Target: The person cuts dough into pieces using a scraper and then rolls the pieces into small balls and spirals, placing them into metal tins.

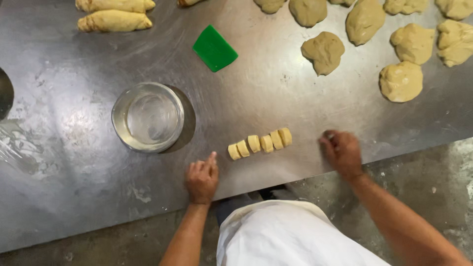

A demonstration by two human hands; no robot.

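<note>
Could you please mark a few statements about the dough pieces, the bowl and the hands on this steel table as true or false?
1. Six small cut dough pieces lie in a row between the hands. True.
2. The left hand holds the green plastic scraper. False: the scraper lies alone, farther up the metal table.
3. The round clear glass bowl is full of dough. False: no dough in it.
4. The right hand rests on the table. True.

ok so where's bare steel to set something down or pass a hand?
Free: the wide stretch between the glass bowl, the green scraper and the row of cut dough pieces; also the centre right, between the dough lumps and the right hand. Left of the bowl the table is bare but smeared. Crowded: top right with lumps, top left with rolled dough.
</note>
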